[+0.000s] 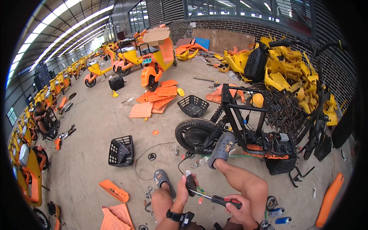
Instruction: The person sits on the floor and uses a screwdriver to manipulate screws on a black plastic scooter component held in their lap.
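Observation:
My left hand, at the lower middle, is closed around a dark rounded part with a cable and thin wires trailing from it. In my right hand is a screwdriver with a black and red handle. Its shank points left, and the tip meets the dark part; the exact contact point is too small to make out. Beyond my hands a stripped scooter frame with a black rear wheel lies low on the concrete. One of my grey clogs is up against the frame by that wheel.
Black baskets and orange panels are scattered on the floor. Blue spray cans lie at the lower right. Yellow covers and rusty metal rods are piled by the wall. Another person sits far left beside parked scooters.

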The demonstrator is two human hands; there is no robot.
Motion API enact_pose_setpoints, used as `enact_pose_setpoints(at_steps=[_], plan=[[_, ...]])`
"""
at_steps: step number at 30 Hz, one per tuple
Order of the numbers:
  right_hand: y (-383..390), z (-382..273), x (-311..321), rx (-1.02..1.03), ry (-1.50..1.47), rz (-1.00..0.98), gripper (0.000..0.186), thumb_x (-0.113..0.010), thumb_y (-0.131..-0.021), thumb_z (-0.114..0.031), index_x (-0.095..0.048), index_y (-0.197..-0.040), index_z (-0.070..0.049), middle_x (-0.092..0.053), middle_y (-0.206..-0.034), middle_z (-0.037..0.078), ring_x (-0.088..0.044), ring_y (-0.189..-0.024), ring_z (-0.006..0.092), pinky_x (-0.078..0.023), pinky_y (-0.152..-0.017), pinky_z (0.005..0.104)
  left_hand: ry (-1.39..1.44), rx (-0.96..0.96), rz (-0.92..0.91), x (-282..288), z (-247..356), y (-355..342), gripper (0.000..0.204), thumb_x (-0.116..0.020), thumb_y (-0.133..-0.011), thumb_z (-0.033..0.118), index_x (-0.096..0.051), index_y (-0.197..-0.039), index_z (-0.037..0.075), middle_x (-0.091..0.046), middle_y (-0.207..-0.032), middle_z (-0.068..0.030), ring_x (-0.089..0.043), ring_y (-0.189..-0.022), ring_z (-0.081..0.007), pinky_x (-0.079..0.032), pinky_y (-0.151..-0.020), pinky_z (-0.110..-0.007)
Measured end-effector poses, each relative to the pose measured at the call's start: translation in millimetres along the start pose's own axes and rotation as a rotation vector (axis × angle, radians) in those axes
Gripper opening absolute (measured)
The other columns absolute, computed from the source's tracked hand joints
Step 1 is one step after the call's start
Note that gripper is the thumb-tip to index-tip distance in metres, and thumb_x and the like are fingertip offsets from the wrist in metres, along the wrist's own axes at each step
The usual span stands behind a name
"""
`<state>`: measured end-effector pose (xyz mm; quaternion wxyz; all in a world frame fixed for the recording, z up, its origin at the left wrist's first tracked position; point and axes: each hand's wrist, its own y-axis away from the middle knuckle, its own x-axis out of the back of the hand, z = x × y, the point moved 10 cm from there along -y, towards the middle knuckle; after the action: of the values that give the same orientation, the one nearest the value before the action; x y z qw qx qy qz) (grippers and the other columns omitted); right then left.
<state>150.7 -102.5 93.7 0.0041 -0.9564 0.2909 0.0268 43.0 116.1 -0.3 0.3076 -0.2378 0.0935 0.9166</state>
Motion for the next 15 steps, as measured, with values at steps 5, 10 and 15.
enact_pose_setpoints(at_steps=[5,10,15], plan=[[-2.4,27.7,2.0,-0.196,-0.229,0.066,0.021,-0.056,-0.094,-0.01,-0.061,-0.106,0.006,-0.062,-0.069,0.01,-0.057,-0.055,0.0125,-0.046,-0.049,0.0238,-0.133,-0.203,0.008,-0.3,20.4,4.0,0.063,-0.025,-0.103,0.049,-0.056,-0.111,-0.005,-0.062,-0.085,-0.0111,-0.061,-0.078,-0.0205,-0.051,-0.076,-0.033],[0.2,31.9,4.5,-0.217,-0.274,0.087,0.022,-0.055,-0.094,-0.012,-0.061,-0.105,0.006,-0.06,-0.067,0.011,-0.055,-0.053,0.014,-0.044,-0.047,0.0252,-0.085,-0.138,0.044,1.5,18.7,1.3,0.064,-0.024,-0.102,0.051,-0.056,-0.109,-0.003,-0.061,-0.085,-0.0106,-0.061,-0.081,-0.0207,-0.051,-0.076,-0.034],[2.7,2.5,22.0,-0.012,-0.215,0.101,0.023,-0.059,-0.092,-0.012,-0.062,-0.107,0.006,-0.062,-0.069,0.009,-0.055,-0.054,0.0114,-0.044,-0.049,0.0235,0.312,0.076,0.076,-2.6,14.1,3.5,0.062,-0.033,-0.095,0.057,-0.049,-0.121,0.003,-0.061,-0.091,-0.0146,-0.061,-0.084,-0.0269,-0.052,-0.08,-0.042]])
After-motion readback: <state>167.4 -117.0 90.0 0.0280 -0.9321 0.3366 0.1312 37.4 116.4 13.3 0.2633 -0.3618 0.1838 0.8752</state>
